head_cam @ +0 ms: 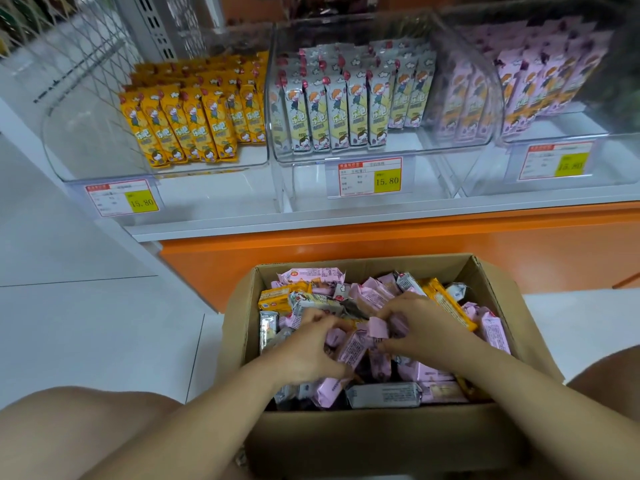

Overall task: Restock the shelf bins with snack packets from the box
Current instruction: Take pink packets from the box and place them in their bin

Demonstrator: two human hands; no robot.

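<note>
Digs in the box (381, 441) below the shelf bins (311, 174). Pinches pink packets (353, 349) with left hand (308, 355) and right hand (422, 327), fingers curled round them, maybe to gather one color for its bin.

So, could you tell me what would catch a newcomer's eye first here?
The open box at bottom centre, heaped with mixed packets, where the left hand and right hand both grip pink packets. Above it, three clear bins hold upright rows: yellow packets on the left, white packets in the middle, pink rows on the right.
</note>
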